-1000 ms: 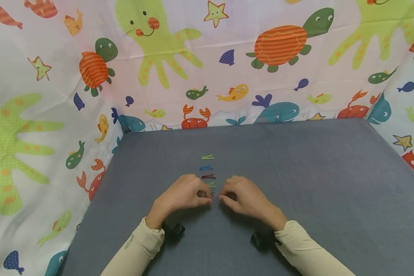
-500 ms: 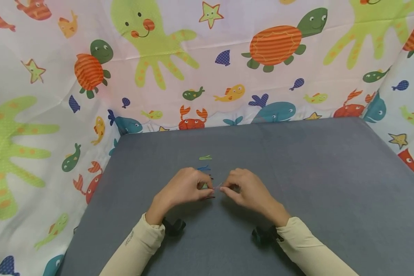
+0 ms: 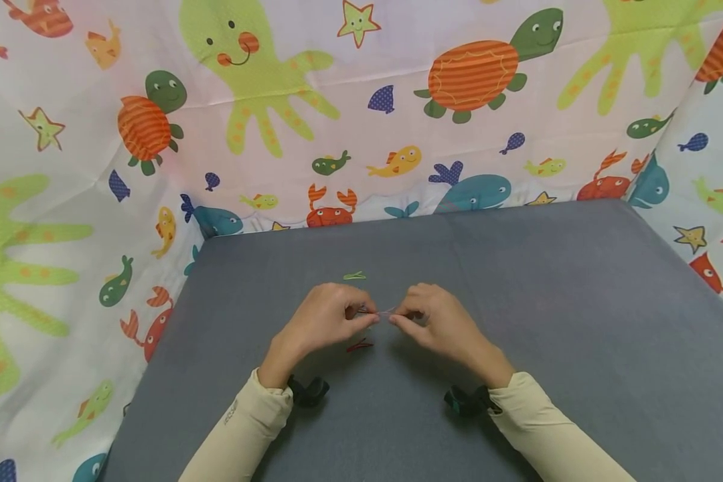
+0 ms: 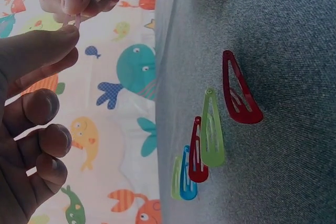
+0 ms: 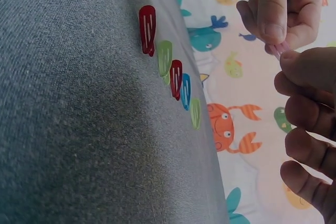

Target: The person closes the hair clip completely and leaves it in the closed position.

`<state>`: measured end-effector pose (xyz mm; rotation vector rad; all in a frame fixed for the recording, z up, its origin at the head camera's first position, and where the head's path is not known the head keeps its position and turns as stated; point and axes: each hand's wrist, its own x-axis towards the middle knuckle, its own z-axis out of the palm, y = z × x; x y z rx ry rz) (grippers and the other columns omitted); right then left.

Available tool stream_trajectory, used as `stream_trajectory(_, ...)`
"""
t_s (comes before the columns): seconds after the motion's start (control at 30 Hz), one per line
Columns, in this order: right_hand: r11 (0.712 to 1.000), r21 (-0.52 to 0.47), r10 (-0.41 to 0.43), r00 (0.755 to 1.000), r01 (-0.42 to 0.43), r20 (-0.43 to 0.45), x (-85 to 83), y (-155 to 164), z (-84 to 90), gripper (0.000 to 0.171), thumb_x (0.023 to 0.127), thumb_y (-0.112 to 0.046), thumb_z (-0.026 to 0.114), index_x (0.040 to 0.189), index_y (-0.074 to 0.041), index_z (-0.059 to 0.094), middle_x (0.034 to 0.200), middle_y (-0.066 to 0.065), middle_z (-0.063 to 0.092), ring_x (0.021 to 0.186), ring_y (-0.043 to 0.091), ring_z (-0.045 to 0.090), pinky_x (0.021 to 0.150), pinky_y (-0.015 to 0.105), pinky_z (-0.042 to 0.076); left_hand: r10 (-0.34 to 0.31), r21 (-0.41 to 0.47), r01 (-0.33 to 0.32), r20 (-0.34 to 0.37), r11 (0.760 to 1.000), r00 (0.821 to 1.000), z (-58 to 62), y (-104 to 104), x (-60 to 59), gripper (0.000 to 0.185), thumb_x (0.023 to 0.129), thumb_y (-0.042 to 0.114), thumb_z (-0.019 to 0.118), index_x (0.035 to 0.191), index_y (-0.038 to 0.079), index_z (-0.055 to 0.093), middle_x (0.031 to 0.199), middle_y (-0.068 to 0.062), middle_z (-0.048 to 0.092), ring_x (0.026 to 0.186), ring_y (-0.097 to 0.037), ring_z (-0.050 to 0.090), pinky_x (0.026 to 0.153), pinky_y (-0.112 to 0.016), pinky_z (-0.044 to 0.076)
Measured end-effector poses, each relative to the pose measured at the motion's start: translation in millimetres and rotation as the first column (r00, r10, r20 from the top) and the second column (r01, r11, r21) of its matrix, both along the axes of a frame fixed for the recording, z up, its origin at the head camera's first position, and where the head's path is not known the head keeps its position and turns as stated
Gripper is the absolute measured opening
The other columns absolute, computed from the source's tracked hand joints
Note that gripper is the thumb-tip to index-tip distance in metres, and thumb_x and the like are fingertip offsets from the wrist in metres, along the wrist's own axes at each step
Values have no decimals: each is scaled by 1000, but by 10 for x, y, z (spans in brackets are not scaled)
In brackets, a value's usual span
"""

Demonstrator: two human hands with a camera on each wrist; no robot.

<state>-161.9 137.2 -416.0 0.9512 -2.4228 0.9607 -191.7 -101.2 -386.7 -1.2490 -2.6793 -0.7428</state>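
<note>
A small pink snap hair clip is pinched between both hands, held up off the table. My left hand grips one end with thumb and forefinger. The tips of my right hand pinch the other end. Most of the clip hides behind the fingertips. On the table below, several snap clips lie in a row: a dark red clip nearest, then a green clip, another red clip, a blue clip and a second green clip farthest. In the head view, the left hand covers the middle ones.
The grey cloth-covered table spreads on both sides of the hands. A white curtain printed with sea animals stands along the back and sides. Each wrist wears a black camera strap, below beige sleeves.
Both hands have lifted the pink clip up and away from the row, drawing slightly closer together. The nearest red clip now shows on the table below them. The head view has shifted slightly.
</note>
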Motion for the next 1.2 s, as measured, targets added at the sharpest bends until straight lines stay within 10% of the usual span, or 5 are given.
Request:
stream_trajectory(0.73, 995, -61, -80, 997, 79, -4, -22, 58, 24, 12, 86, -20, 83, 87, -20, 71, 80, -5, 65, 72, 14, 56, 67, 31, 48, -43, 65, 48, -64, 997, 997, -17, 40, -16, 9, 95, 23, 73, 93, 17, 80, 82, 9, 73, 67, -1, 53, 62, -20, 44)
stream_trajectory(1.2, 995, -68, -72, 995, 77, 76, -24, 60, 17, 38, 88, -19, 81, 124, -11, 72, 95, -1, 64, 77, 14, 56, 62, 29, 46, -47, 89, 57, -108, 994, 993, -55, 42, -19, 5, 93, 20, 76, 92, 18, 80, 80, 10, 69, 69, -6, 55, 62, -20, 43)
